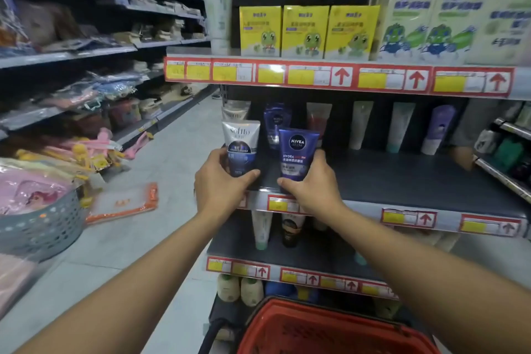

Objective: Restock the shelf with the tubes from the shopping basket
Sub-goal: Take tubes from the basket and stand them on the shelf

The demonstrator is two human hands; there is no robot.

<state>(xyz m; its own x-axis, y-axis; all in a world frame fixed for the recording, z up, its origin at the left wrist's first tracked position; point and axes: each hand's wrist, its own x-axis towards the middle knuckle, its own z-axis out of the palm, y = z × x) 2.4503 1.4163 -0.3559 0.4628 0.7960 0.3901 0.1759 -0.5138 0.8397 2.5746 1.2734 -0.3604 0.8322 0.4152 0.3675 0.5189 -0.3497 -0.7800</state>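
My left hand (219,181) grips a white and blue Softto tube (240,144), held upright at the front left of the dark middle shelf (402,178). Beside it, my right hand (311,185) grips a blue Nivea Men tube (297,152), also upright at the shelf's front edge. Behind them stand matching tubes: another Softto tube (235,112) and another Nivea tube (276,121). The red shopping basket (330,327) sits low in front of me; what it holds is hidden from this angle.
Several more tubes line the back of the middle shelf, among them a purple tube (438,128). Yellow boxes (306,31) fill the shelf above. A grey basket (43,227) and an orange-edged packet (123,204) lie on the aisle floor to the left.
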